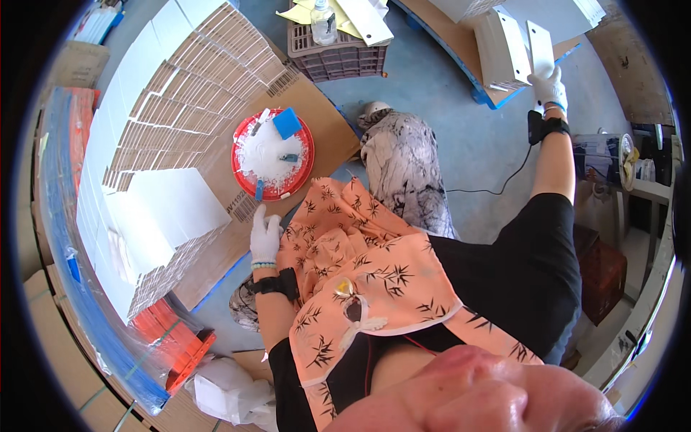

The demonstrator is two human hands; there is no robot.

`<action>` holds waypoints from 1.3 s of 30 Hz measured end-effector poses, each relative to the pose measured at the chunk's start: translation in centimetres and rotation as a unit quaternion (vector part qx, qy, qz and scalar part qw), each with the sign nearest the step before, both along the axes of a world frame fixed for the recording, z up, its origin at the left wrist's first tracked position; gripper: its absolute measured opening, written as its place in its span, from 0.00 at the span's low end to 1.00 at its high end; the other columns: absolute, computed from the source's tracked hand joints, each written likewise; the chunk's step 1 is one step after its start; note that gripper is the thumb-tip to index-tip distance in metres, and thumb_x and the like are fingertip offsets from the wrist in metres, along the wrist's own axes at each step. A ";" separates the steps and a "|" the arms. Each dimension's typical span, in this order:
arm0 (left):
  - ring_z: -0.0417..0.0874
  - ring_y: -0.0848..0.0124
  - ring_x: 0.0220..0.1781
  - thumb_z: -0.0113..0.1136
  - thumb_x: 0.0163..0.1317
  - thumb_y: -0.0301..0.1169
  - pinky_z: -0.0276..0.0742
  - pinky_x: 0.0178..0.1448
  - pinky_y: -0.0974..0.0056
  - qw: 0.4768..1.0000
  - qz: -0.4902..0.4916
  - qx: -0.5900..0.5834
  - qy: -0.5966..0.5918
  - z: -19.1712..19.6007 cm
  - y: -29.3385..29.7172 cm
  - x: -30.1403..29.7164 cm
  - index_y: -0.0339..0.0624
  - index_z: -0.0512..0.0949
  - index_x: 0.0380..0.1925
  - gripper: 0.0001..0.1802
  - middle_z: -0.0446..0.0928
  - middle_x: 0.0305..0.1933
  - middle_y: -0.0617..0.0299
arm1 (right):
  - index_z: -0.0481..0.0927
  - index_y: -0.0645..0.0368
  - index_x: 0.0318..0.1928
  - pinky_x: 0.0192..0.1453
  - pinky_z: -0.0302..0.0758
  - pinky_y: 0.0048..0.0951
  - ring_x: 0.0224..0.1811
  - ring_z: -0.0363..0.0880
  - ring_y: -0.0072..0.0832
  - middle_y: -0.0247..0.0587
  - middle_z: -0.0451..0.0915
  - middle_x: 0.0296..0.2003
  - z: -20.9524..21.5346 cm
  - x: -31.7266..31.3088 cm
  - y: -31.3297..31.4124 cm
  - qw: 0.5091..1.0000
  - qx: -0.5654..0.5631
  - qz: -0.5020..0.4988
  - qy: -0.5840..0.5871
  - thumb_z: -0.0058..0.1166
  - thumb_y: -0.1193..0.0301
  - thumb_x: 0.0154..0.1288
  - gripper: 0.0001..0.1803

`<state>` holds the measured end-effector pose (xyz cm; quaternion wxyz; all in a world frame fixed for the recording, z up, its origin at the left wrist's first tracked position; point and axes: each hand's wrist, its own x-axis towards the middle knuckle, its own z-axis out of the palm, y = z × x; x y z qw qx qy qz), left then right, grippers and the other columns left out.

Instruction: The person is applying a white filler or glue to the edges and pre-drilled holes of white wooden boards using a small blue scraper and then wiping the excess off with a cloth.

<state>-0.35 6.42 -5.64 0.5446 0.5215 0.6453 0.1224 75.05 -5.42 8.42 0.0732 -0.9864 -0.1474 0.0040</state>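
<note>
My right hand (549, 88), in a white glove, reaches far out to the right. Its fingers close on the lower end of a white panel (540, 47) with a small hole, held beside a stack of similar panels (500, 50). My left hand (266, 236), also gloved, hangs low near a red round tub (309, 162), fingers partly spread and nothing visible in them. White powder or paste (270, 155) covers the tub's inside. A blue square block (286, 123) and small blue pieces (289, 158) lie on it; another blue piece (259, 190) sits at the rim nearest my left hand.
Tall rows of stacked white-edged boards (180, 93) stand on brown cardboard (327, 119) at left. A plastic crate (335, 61) carries a clear bottle (324, 25) and papers. A blue pallet (486, 93) supports the panel stack. A cable (497, 191) trails from my right wrist.
</note>
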 end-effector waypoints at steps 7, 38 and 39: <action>0.81 0.73 0.34 0.57 0.67 0.34 0.79 0.41 0.67 0.997 0.009 -0.058 0.056 1.4 -1.4 0.5 0.35 0.65 0.69 0.32 0.83 0.43 0.56 | 0.52 0.52 0.76 0.66 0.74 0.45 0.61 0.79 0.51 0.61 0.78 0.59 -1.4 4.0 2.6 0.998 -0.037 -0.032 0.036 0.65 0.49 0.50 0.56; 0.80 0.64 0.51 0.58 0.67 0.38 0.76 0.56 0.61 0.858 0.496 0.132 -0.023 8.6 5.5 -7.4 0.30 0.66 0.66 0.32 0.78 0.55 0.50 | 0.68 0.69 0.67 0.60 0.76 0.38 0.53 0.78 0.32 0.43 0.77 0.50 8.0 -21.4 12.2 0.519 0.413 0.330 0.671 0.56 0.61 0.72 0.31; 0.78 0.62 0.54 0.57 0.66 0.40 0.74 0.58 0.60 0.848 0.501 0.162 0.051 8.8 6.0 -8.2 0.28 0.66 0.67 0.34 0.78 0.55 0.49 | 0.68 0.71 0.66 0.60 0.76 0.40 0.52 0.80 0.36 0.47 0.78 0.52 8.6 -24.7 12.9 0.540 0.400 0.342 0.657 0.58 0.58 0.70 0.34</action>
